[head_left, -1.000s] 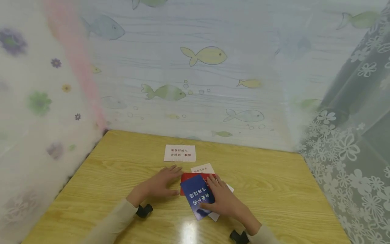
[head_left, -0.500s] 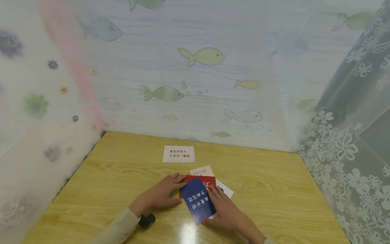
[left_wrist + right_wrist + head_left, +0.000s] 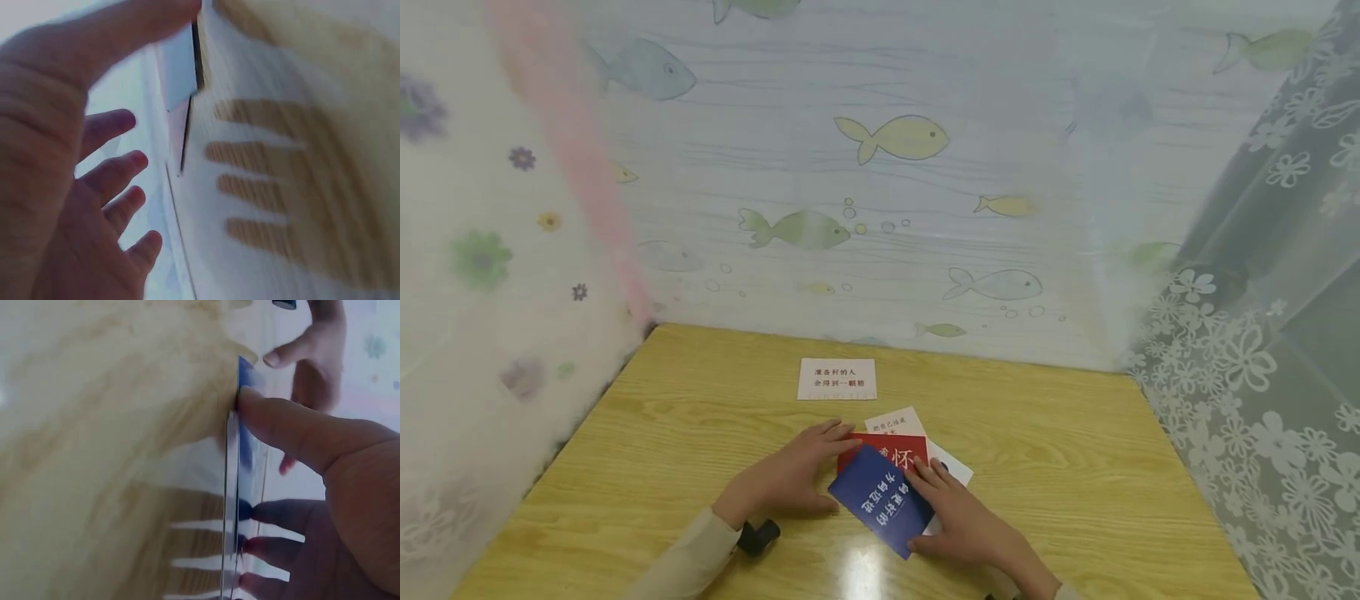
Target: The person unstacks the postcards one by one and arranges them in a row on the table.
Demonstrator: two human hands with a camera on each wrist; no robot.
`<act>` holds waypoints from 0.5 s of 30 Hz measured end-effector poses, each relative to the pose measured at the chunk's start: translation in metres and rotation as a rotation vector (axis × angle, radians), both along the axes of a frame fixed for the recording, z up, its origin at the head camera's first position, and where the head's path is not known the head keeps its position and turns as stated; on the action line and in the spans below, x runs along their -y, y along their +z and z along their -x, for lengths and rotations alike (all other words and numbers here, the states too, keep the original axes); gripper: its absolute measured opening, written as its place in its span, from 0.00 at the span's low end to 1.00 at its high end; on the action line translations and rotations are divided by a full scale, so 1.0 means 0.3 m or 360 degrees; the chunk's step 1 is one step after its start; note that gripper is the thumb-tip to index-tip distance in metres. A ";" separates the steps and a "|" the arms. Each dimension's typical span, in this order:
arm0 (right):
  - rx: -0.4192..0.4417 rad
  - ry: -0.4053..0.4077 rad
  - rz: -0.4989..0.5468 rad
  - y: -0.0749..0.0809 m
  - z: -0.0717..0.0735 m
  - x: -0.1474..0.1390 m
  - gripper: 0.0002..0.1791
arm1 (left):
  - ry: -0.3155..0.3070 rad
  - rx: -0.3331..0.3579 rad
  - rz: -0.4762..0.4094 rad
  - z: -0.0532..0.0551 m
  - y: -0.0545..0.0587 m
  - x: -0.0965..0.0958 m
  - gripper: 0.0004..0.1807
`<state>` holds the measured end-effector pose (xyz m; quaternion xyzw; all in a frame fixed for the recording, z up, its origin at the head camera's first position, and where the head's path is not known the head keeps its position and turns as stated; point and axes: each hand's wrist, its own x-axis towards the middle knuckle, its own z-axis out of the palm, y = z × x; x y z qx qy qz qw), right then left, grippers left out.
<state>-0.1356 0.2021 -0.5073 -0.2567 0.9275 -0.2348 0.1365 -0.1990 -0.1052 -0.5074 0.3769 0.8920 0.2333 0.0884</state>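
Seen from the head camera, both forearms reach in from the near side, and the hands face each other across a small pile of cards. We see the left hand with fingers extended and thumb apart, gripping nothing; its index fingertip lies at the left corner of the red card, though we cannot tell whether they touch. The right hand is spread, its fingers nearly straight along the right edge of the blue card and its thumb at the near end, touching rather than clasping it. The blue card lies slantwise over the red one, between the hands; white cards show from beneath.

We note the glossy wood-grain table, which mirrors a light near its front edge. Farther back lies a separate printed card. Fish-patterned cloth hangs behind, flowered cloth at left, and lace at right.
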 end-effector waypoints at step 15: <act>0.0031 0.0093 0.0081 0.006 -0.014 -0.058 0.51 | 0.0003 0.0098 -0.0020 0.036 -0.030 -0.011 0.44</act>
